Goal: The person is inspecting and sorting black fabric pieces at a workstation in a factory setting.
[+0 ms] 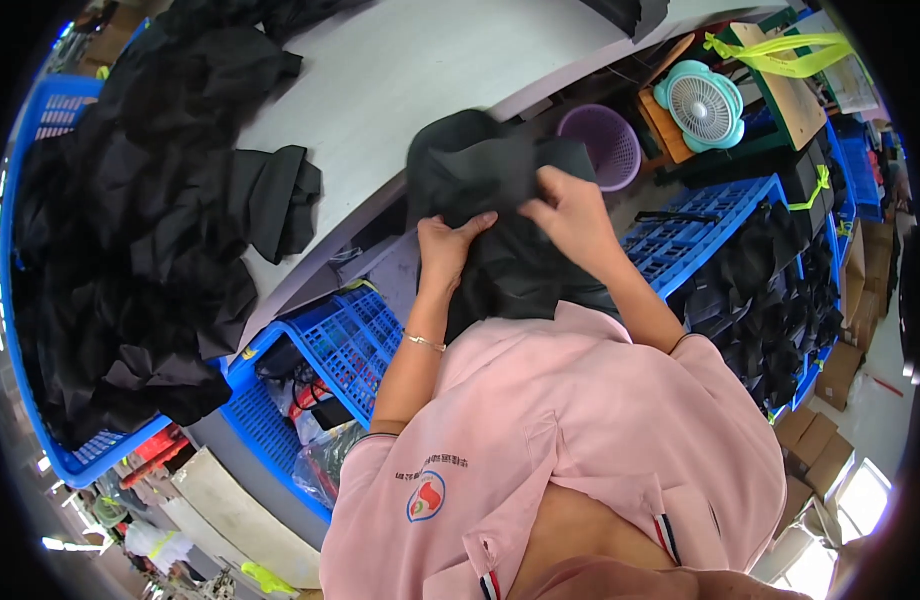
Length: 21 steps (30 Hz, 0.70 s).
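Black fabric (480,165) hangs in front of me at the edge of the white table, partly blurred by motion. My left hand (450,245) grips its near side, with the thumb pressed on the cloth. At its right side, my right hand (572,205) pinches the fabric between thumb and curled fingers. More dark cloth falls between my forearms towards my lap. Another heap of black fabric (130,220) lies to the left, partly on the table and partly in a blue basket (65,450).
The white table (400,70) stretches across the top. At right are a purple bin (600,145), a small turquoise fan (702,105) and a blue basket (705,225) beside black pieces. Below the table edge, an open blue crate (345,335) holds bags.
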Each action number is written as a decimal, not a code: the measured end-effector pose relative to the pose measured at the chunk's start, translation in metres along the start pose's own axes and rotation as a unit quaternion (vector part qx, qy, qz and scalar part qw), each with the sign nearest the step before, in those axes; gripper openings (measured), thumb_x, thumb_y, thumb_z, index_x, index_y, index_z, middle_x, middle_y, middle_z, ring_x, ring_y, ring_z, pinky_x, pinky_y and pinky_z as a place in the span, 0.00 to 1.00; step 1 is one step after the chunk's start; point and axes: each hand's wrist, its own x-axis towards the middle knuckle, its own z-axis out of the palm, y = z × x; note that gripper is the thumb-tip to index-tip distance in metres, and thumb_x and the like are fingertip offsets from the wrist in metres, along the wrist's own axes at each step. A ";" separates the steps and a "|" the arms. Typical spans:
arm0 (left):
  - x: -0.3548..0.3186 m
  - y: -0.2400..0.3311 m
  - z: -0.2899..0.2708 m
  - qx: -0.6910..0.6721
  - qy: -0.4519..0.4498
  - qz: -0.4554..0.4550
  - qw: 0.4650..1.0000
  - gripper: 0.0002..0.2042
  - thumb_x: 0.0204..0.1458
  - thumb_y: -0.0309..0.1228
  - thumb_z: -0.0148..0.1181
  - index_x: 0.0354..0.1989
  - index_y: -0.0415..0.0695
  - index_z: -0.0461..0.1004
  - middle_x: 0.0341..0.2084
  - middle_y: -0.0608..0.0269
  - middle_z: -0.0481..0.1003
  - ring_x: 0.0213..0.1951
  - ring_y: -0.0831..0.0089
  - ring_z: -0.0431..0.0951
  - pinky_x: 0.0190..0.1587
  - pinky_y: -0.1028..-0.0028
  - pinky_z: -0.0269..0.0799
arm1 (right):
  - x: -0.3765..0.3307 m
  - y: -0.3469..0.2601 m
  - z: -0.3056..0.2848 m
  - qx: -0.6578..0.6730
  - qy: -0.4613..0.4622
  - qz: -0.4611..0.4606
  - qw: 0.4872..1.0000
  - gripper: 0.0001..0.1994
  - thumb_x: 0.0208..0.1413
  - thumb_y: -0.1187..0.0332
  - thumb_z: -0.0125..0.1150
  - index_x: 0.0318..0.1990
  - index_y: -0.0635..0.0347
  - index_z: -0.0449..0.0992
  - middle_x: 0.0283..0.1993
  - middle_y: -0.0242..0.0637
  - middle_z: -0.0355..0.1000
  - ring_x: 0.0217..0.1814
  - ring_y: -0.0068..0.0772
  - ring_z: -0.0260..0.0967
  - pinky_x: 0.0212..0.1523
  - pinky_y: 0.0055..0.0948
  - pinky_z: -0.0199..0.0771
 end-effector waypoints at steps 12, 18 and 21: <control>-0.011 0.036 0.005 -0.127 0.008 -0.085 0.988 0.16 0.48 0.22 0.71 0.46 0.36 0.76 0.39 0.59 0.80 0.38 0.73 0.81 0.44 0.72 0.79 | 0.003 0.066 -0.054 0.479 0.003 0.182 0.859 0.13 0.62 0.64 0.59 0.46 0.66 0.78 0.44 0.34 0.77 0.42 0.23 0.72 0.45 0.28 0.75; -0.017 0.033 0.011 -0.112 -0.040 -0.090 0.989 0.17 0.49 0.23 0.71 0.48 0.36 0.76 0.41 0.59 0.80 0.41 0.73 0.81 0.47 0.72 0.78 | -0.030 0.050 -0.031 0.502 -0.076 0.236 0.829 0.15 0.60 0.64 0.62 0.50 0.64 0.77 0.48 0.35 0.77 0.47 0.28 0.74 0.51 0.29 0.75; -0.020 0.034 0.014 -0.101 -0.068 -0.109 0.987 0.19 0.49 0.23 0.70 0.50 0.36 0.75 0.43 0.59 0.80 0.42 0.72 0.80 0.48 0.71 0.77 | -0.019 0.067 -0.028 0.369 -0.161 0.231 0.886 0.13 0.58 0.67 0.65 0.47 0.64 0.79 0.45 0.34 0.79 0.46 0.26 0.76 0.51 0.26 0.75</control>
